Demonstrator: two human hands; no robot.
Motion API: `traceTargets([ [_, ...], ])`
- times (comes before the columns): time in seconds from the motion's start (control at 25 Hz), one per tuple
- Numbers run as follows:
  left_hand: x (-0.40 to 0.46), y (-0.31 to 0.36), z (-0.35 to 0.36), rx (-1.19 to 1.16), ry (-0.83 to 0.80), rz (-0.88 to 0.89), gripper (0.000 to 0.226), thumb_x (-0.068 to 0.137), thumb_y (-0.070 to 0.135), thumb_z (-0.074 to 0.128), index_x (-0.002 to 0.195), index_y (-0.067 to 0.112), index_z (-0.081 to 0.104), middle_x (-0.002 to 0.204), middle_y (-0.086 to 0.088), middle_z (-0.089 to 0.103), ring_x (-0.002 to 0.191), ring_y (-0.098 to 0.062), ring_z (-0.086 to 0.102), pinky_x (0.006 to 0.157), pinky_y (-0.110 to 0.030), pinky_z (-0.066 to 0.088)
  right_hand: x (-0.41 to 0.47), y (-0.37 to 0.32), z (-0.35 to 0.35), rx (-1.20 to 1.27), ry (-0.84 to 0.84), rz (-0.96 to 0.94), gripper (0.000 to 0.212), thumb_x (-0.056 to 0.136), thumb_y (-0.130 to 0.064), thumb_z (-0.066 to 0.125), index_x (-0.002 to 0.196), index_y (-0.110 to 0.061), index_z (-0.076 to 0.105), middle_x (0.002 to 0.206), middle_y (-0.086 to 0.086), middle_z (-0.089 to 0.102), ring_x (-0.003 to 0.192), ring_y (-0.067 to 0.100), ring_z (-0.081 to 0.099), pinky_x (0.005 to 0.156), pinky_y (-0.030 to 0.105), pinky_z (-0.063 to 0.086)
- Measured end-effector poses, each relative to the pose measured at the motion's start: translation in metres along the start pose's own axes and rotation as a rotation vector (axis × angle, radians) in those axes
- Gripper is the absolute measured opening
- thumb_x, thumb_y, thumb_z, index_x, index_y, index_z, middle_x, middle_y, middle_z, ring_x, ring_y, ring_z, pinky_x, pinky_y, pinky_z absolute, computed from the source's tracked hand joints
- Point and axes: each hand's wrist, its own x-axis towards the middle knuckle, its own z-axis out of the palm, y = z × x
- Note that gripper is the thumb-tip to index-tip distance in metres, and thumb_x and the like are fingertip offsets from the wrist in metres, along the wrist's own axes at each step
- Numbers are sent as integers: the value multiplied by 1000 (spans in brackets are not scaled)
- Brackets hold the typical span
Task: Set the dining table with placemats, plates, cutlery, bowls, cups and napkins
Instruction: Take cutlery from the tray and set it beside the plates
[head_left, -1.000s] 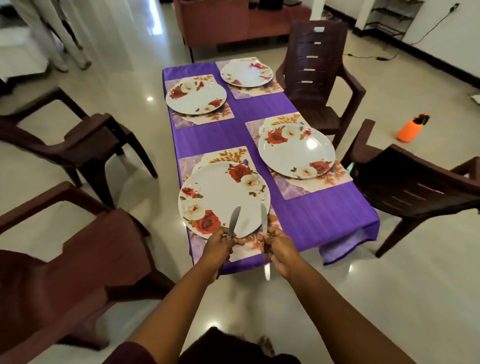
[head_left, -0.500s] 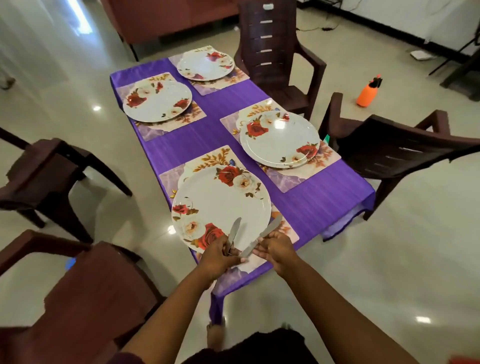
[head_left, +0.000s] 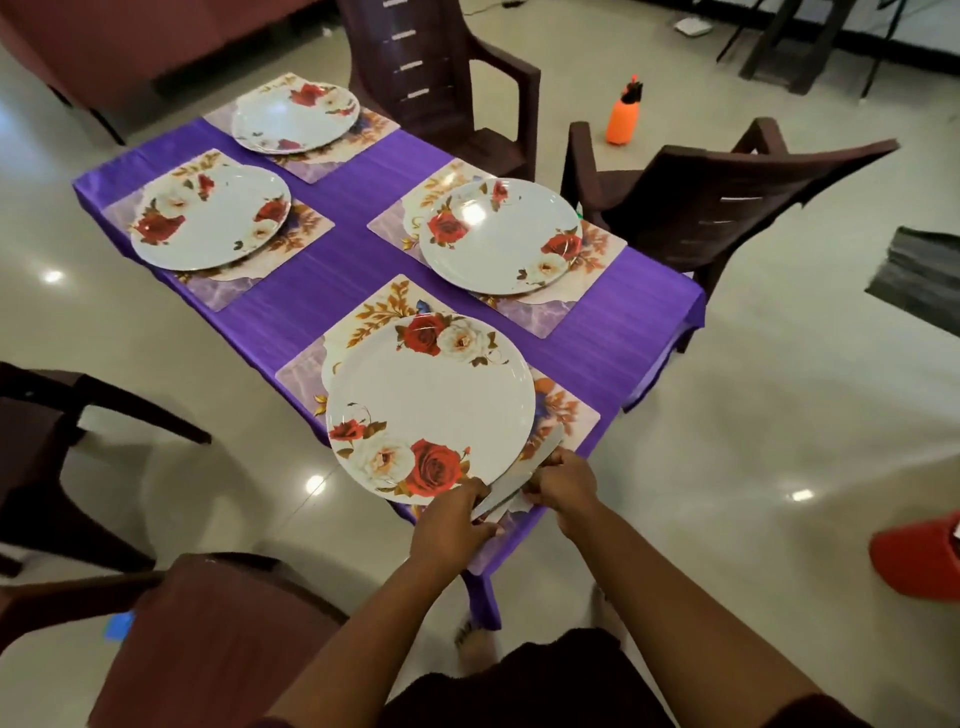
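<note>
We have swung one knife (head_left: 540, 457) down beside the near plate (head_left: 431, 405) — right hand (head_left: 563, 480) pinches it, left hand (head_left: 452, 514) grips another knife (head_left: 493, 504); cutlery begins.

Left grip (head_left: 451, 512) and right grip (head_left: 563, 478) curled, nearly touching.

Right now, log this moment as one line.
stage: cutlery | left hand: holds knife | right hand: holds second knife beside nearest plate | four plates on placemats
</note>
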Motion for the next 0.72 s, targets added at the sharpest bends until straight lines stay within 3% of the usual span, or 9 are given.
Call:
traceTargets([
  [0.24,4,-6,5,40,26,15,34,83,32,74,107,18,56,90,5,59,79,-13,55,68,-24,44,1,1,6,-106,82,-12,19,80,0,69,92,-13,62,87,8,69,73,22,71,70,40,62],
  [0.52,3,-11,9,-16,46,24,36,84,33,73,111,16,55,97,0,65,86,-16,61,74,-23,48,8,-4,2,-246,78,-49,13,79,-5,72,78,-10,60,73,10,69,64,24,72,71,41,62],
  [0.6,3,-12,9,-21,58,36,38,84,34,73,113,16,55,99,1,66,87,-14,62,74,-22,48,10,-3,0,-352,82,-102,17,77,-12,75,82,-9,59,74,8,69,69,22,70,74,40,61],
  [0.72,0,-13,10,-26,75,65,38,85,39,71,111,16,56,98,2,66,84,-12,60,70,-21,46,8,1,-9,-476,203,-324,18,87,-21,69,98,-13,58,94,3,65,84,18,63,78,28,55],
])
